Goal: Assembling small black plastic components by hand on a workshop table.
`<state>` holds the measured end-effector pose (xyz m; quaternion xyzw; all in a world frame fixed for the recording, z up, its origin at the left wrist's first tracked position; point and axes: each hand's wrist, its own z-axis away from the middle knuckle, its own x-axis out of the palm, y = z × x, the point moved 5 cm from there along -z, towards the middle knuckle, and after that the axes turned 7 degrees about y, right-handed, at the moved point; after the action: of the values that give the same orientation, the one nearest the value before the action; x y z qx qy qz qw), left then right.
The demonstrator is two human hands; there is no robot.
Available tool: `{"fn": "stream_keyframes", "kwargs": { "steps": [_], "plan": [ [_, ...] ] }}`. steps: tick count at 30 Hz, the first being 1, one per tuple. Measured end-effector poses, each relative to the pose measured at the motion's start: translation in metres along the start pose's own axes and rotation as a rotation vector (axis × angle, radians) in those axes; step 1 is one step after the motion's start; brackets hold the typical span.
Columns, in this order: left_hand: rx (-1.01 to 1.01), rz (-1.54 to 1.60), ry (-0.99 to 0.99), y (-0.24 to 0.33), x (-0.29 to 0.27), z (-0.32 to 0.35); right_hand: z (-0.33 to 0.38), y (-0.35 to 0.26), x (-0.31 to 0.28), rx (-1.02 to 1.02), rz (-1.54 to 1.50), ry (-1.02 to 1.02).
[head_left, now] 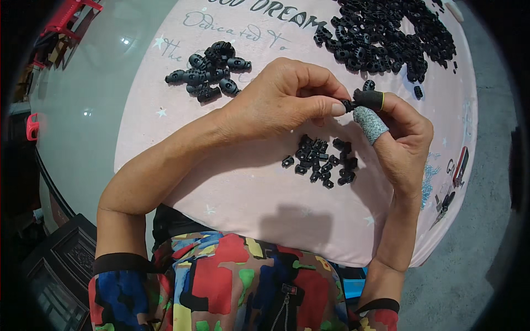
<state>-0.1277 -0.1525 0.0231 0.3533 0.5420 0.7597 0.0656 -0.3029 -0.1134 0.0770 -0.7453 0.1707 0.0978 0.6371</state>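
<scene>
Both hands meet over the pink cloth. My left hand point(292, 99) pinches a small black cord lock part point(347, 105) between thumb and index finger. My right hand point(406, 129) grips the same part from the other side, with a black cover on the index finger and a grey speckled cover on the thumb. The fingers partly hide the part. Below the hands lies a loose cluster of small black plunger pieces point(317, 157). A heap of barrel-shaped black cord locks point(207, 71) sits beyond my left forearm. One loose black barrel point(369, 85) lies just past my right fingers.
A large pile of black barrel pieces point(381, 41) covers the far right of the round table point(243, 204). Along the right edge lie a red-and-black tool point(460, 166) and other small tools point(445, 203). Red plastic stools point(63, 19) stand at the far left.
</scene>
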Motion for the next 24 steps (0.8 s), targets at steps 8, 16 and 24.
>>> {"fn": "stream_keyframes", "kwargs": {
  "steps": [8, 16, 24],
  "plan": [
    [0.045, -0.162, 0.001, 0.005, 0.0, 0.002, 0.001, 0.0, -0.001, 0.0, -0.019, 0.002],
    [0.097, -0.255, 0.007, 0.006, 0.003, 0.003, 0.001, -0.002, -0.002, 0.063, -0.012, -0.024],
    [0.165, -0.404, 0.074, 0.008, 0.002, 0.008, 0.005, -0.006, 0.002, -0.033, 0.072, 0.003]
  ]
}}
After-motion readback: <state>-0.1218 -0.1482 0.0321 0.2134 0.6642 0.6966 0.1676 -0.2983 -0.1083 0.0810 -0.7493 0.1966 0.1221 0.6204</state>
